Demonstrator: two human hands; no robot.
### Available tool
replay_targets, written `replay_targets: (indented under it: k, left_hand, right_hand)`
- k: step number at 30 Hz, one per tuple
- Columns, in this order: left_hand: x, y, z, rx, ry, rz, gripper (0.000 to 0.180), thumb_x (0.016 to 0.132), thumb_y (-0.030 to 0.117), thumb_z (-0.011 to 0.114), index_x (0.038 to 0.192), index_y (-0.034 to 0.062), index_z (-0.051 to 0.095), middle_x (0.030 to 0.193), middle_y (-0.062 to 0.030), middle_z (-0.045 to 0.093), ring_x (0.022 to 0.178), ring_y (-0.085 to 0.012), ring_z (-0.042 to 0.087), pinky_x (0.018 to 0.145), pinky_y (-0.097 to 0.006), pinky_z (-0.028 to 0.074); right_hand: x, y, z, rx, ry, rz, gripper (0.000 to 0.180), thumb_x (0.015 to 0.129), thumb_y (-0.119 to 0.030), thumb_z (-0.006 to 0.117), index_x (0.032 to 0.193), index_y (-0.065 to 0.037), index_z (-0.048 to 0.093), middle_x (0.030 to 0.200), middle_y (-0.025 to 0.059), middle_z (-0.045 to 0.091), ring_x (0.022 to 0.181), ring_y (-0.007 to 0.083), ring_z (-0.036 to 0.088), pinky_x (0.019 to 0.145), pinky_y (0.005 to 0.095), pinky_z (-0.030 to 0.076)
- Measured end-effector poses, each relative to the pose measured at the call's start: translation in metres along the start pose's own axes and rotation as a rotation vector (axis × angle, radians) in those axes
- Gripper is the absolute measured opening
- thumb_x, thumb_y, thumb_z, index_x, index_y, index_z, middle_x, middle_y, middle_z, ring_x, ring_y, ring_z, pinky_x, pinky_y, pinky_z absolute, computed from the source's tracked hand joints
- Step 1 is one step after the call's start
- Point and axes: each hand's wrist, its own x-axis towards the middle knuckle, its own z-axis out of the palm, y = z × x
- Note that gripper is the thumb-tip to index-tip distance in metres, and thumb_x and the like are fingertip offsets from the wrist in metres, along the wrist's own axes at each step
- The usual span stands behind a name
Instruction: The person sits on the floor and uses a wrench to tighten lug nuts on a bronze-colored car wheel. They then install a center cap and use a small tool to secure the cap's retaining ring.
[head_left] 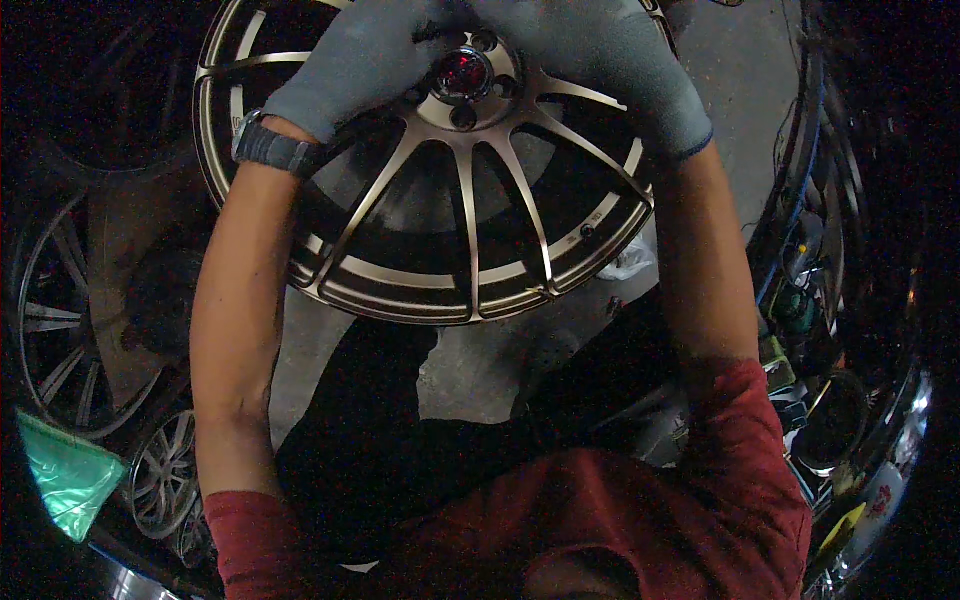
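A bronze multi-spoke wheel rim (468,220) without a tyre lies in front of me, tilted a little. At its hub sits a round red centre cap (463,72), ringed by dark bolt holes. My left hand (365,65), in a grey work glove, is over the spokes just left of the hub. Reaching in from the other side, my right hand (605,65), gloved in grey too, is above the hub's upper right. The fingers of both hands run into shadow at the top edge, so their grip and anything between them are hidden.
Another wheel (55,315) stands at the left, with a smaller silver wheel (165,470) below it. A green plastic sheet (70,475) lies at the lower left. Along the right is clutter with a blue cable (808,150). A crumpled clear bag (630,258) lies by the rim.
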Motion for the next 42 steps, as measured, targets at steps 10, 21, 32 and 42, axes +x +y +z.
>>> replay_targets:
  k: [10, 21, 32, 42]
  left_hand:
    - [0.001, 0.004, -0.006, -0.104, -0.038, -0.044, 0.020, 0.091, 0.018, 0.063, 0.097, 0.0024, 0.075, 0.091, -0.0195, 0.073, 0.090, -0.0382, 0.069, 0.082, -0.049, 0.054]
    - [0.001, -0.004, -0.001, 0.052, -0.076, -0.062, 0.019, 0.089, 0.018, 0.065, 0.097, 0.0035, 0.075, 0.090, -0.0186, 0.071, 0.092, -0.0392, 0.067, 0.085, -0.050, 0.053]
    - [0.003, 0.000, -0.001, -0.064, -0.088, -0.079, 0.019, 0.087, 0.016, 0.063, 0.097, 0.0032, 0.074, 0.091, -0.0201, 0.071, 0.091, -0.0415, 0.067, 0.085, -0.051, 0.052]
    - [0.005, 0.005, -0.007, -0.055, -0.128, -0.059, 0.020, 0.091, 0.018, 0.063, 0.100, 0.0045, 0.074, 0.095, -0.0189, 0.072, 0.093, -0.0397, 0.068, 0.084, -0.050, 0.052]
  right_hand:
    - [-0.002, 0.002, -0.006, -0.189, -0.056, -0.032, 0.026, 0.095, -0.023, 0.066, 0.098, 0.003, 0.072, 0.091, 0.0213, 0.073, 0.087, 0.0367, 0.073, 0.077, 0.0433, 0.056]
    - [-0.005, -0.001, -0.024, 0.011, -0.196, -0.225, 0.023, 0.097, -0.015, 0.065, 0.108, 0.004, 0.070, 0.097, 0.0212, 0.073, 0.090, 0.0357, 0.072, 0.078, 0.0433, 0.056]
    - [0.006, 0.011, 0.010, 0.016, -0.004, 0.024, 0.030, 0.091, -0.022, 0.064, 0.105, 0.004, 0.069, 0.097, 0.0236, 0.072, 0.092, 0.0375, 0.072, 0.081, 0.0440, 0.056]
    - [-0.006, 0.009, -0.007, 0.047, -0.034, -0.041, 0.030, 0.093, -0.022, 0.062, 0.107, 0.004, 0.068, 0.097, 0.0221, 0.072, 0.093, 0.0371, 0.072, 0.082, 0.0452, 0.056]
